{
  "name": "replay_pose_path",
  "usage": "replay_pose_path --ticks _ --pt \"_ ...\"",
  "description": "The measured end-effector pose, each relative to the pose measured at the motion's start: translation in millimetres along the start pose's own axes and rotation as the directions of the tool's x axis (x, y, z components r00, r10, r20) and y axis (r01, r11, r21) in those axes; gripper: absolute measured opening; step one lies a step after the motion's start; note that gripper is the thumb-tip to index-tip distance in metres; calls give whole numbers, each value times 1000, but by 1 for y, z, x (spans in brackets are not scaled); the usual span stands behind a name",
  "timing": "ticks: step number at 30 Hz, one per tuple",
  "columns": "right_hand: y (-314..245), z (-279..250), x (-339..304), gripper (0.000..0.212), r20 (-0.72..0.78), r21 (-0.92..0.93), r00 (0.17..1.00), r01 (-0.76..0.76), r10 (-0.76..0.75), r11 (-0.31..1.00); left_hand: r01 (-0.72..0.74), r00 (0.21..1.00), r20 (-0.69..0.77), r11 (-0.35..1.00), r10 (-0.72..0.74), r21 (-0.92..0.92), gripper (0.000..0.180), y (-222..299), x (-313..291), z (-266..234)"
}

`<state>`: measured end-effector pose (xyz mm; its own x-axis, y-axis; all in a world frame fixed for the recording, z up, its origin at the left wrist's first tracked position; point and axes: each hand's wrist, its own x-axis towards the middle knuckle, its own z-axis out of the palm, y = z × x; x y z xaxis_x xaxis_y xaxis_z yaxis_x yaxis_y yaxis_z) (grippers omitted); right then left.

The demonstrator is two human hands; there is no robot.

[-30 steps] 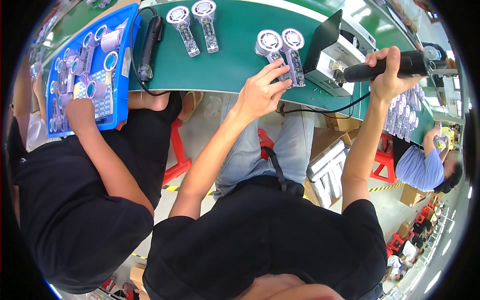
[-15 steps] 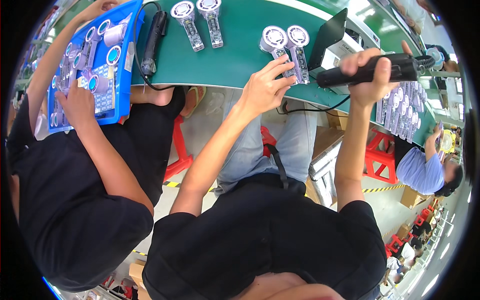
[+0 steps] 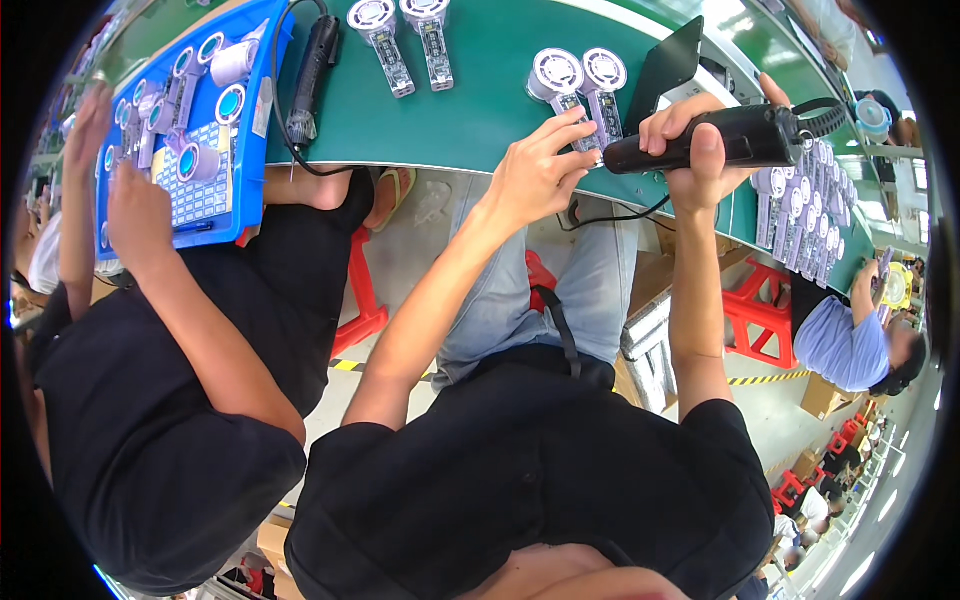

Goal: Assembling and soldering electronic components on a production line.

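Two handheld fans with purple-white round heads and bare circuit boards in their handles lie side by side on the green bench. My left hand [image 3: 535,170] has its fingers closed around the lower handle of the left-hand fan [image 3: 556,75]. Beside it, the other fan [image 3: 605,72] touches or nearly touches the first. My right hand [image 3: 695,150] grips a black electric screwdriver [image 3: 755,138] held almost level. Its front end points left, close to the fan handles and my left fingertips. Whether the bit touches a screw cannot be made out.
Two more fans [image 3: 428,45] lie farther left, near a second screwdriver [image 3: 313,85] with a cable. A co-worker sits left, by a blue tray [image 3: 262,110] of fan parts. A box-shaped device with a black panel [image 3: 665,70] stands behind my right hand. Several fans [image 3: 800,210] lie right.
My right hand has brought the screwdriver left and slightly down, closer to the fans. My left hand stays nearly in place. The co-worker's hands have moved towards the tray's left side.
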<state>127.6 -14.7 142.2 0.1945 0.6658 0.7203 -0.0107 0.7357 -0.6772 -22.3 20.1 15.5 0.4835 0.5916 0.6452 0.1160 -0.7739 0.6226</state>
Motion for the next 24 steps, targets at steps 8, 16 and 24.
replay_pose_path --ticks 8,16,24 --pt "3 6 -21 71 50 -14 997 57 -57 998 2 1000 -8 1000 -2 2 19 4 2 -4" --pt "3 4 -22 71 124 -166 992 -1 22 986 26 1000 14 999 -26 20 17 5 4 -4" --pt "-9 1 -17 91 -160 -48 984 73 -80 996 121 992 -57 989 -116 85 65 26 3 6"
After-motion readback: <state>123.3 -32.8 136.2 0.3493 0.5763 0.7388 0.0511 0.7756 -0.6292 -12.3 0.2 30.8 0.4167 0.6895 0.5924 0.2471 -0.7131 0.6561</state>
